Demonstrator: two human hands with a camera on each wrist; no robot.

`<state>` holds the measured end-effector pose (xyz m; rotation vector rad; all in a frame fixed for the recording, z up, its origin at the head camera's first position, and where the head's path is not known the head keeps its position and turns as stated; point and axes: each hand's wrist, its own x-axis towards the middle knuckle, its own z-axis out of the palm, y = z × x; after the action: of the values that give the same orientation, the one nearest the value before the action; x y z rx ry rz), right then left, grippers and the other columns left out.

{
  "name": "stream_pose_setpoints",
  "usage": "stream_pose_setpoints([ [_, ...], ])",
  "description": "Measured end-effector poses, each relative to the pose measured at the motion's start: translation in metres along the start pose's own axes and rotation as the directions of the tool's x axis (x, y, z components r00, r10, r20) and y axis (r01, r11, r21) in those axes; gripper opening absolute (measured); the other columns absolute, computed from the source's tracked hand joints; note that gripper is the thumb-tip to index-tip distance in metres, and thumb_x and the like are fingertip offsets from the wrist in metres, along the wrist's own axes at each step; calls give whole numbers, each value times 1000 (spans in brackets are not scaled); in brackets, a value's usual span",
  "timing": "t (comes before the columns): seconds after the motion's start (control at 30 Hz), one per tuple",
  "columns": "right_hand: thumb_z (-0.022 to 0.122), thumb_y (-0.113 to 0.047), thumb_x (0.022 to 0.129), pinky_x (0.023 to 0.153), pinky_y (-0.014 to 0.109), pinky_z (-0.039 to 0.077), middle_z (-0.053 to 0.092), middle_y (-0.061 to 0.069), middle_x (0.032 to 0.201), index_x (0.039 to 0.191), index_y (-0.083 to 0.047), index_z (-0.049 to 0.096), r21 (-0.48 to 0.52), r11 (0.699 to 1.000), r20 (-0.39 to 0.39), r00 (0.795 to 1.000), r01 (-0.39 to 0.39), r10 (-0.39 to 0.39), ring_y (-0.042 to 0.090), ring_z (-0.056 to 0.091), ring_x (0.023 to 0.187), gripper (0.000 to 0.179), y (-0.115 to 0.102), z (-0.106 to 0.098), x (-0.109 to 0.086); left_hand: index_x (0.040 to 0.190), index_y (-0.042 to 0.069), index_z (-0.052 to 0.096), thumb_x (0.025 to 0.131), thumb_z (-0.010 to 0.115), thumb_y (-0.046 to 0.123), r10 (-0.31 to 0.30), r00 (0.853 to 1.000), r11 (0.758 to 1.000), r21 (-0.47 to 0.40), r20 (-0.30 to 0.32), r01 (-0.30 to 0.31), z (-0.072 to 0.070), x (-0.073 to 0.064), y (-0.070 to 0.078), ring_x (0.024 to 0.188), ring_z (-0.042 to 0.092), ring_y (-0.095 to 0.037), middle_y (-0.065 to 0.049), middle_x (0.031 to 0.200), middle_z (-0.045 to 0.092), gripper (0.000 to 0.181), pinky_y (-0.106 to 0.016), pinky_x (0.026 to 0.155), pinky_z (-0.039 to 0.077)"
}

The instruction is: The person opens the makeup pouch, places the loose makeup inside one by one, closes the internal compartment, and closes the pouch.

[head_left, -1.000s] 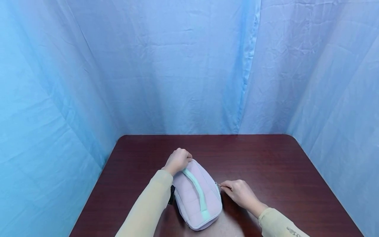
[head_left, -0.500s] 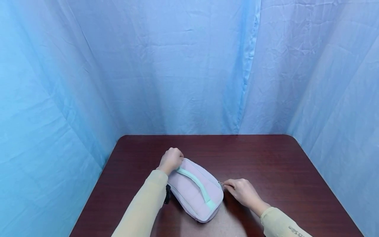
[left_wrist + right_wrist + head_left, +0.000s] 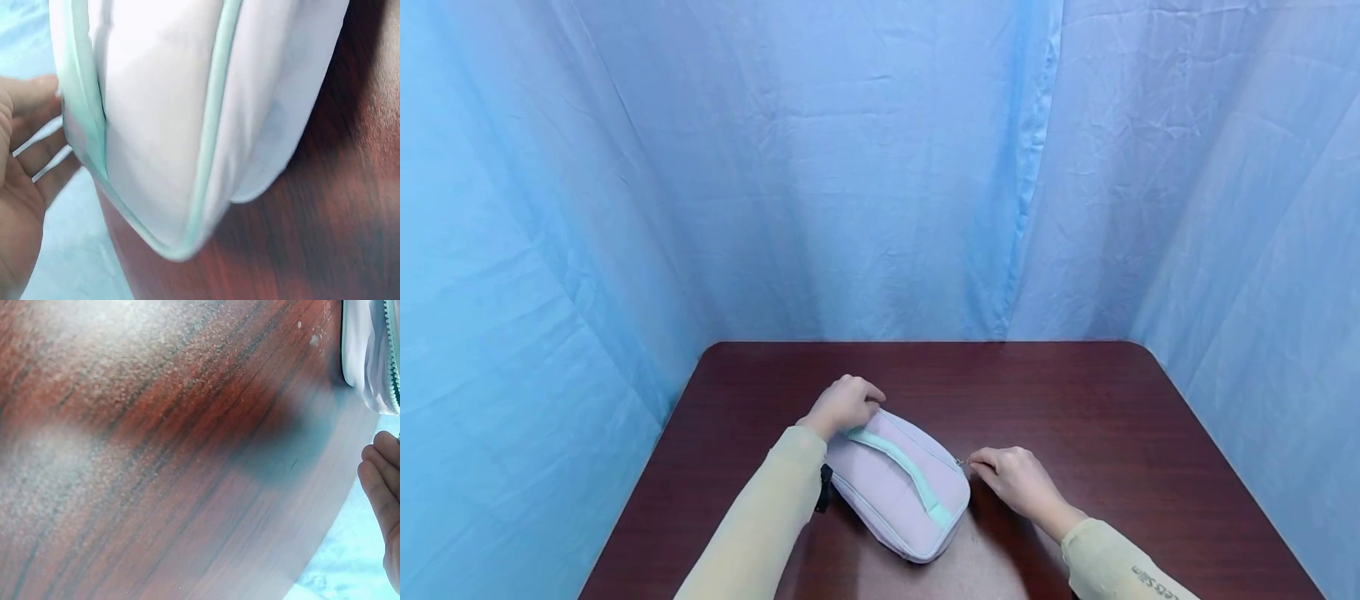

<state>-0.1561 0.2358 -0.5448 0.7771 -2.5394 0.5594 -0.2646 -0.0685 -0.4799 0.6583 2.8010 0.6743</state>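
A lilac zippered pouch [image 3: 887, 492] with a mint carrying strap [image 3: 898, 458] lies slantwise on the dark wooden table. At its far end my left hand [image 3: 844, 406] holds the pouch by the edge; in the left wrist view the fingers [image 3: 47, 159] meet the mint-trimmed side. My right hand [image 3: 1017, 482] is beside the pouch's right side, thumb and forefinger pinching the small metal zipper pull [image 3: 963, 462]. In the right wrist view, the zipper teeth [image 3: 392, 356] show along the pouch's side, and the right hand is partly cut off at the frame edge.
The reddish-brown table [image 3: 1052, 392] has rounded far corners. Light blue curtains [image 3: 880, 183] hang behind it and along both sides. A black band [image 3: 824, 490] shows at the left wrist.
The pouch has turned and shifted slightly away from me, its near end swinging right. My left hand shifted left, then slightly back, with a finger now straighter. The right hand moved slightly right with the zipper pull.
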Motion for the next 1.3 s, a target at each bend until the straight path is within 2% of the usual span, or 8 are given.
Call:
stream_pose_setpoints([
  [0.13,82,-7,83,60,26,57,76,-8,81,88,-15,78,1,1000,36,999,-22,22,4,70,70,10,0,-1,1,121,12,77,100,64,16,158,984,987,24,86,-161,7,5,20,112,69,-17,0,117,75,25,-35,94,57],
  [0.3,82,-8,84,59,25,57,76,-8,81,89,-15,78,0,999,51,998,-33,33,3,69,70,10,0,-1,0,118,19,79,99,67,23,290,939,944,103,183,-312,21,11,50,107,69,-7,8,114,76,23,-26,91,57],
  [0.43,84,-7,81,58,25,56,76,-8,80,88,-15,78,3,1000,27,1000,-15,15,3,69,68,12,0,0,0,117,23,79,98,68,28,318,913,922,142,256,-360,35,14,66,106,69,-5,12,113,75,23,-25,90,56],
  [0.57,84,-5,79,57,25,56,76,-7,80,88,-14,78,11,1000,10,1000,11,-11,4,69,67,14,0,0,0,117,25,80,99,68,30,317,902,915,157,293,-372,45,13,71,103,69,-2,14,111,75,22,-22,87,56],
  [0.83,84,-5,79,57,25,56,76,-7,80,87,-14,78,-3,1000,-1,1000,31,-31,4,69,67,14,1,0,3,113,27,81,99,69,26,352,900,874,252,259,-415,46,13,66,98,70,-3,14,105,76,18,-22,84,57],
  [0.97,85,-5,79,57,26,56,76,-7,80,86,-14,77,-2,1000,-3,1000,29,-29,5,69,68,13,0,1,4,109,28,82,100,68,24,353,907,852,322,231,-413,45,13,65,94,70,-3,15,102,76,17,-22,81,58],
  [1.13,85,-5,79,58,25,56,76,-6,79,87,-14,78,-7,1000,0,1000,-3,3,5,70,67,14,-1,1,7,108,27,82,100,68,22,312,932,867,346,183,-358,43,12,62,89,70,-3,13,100,77,17,-21,75,58],
  [1.3,84,-2,79,58,27,57,76,-6,79,87,-13,78,-9,1000,1,1000,-19,19,8,70,67,15,0,1,7,106,25,82,102,65,20,262,956,904,313,128,-290,37,12,57,90,71,-7,11,99,77,19,-24,78,59],
])
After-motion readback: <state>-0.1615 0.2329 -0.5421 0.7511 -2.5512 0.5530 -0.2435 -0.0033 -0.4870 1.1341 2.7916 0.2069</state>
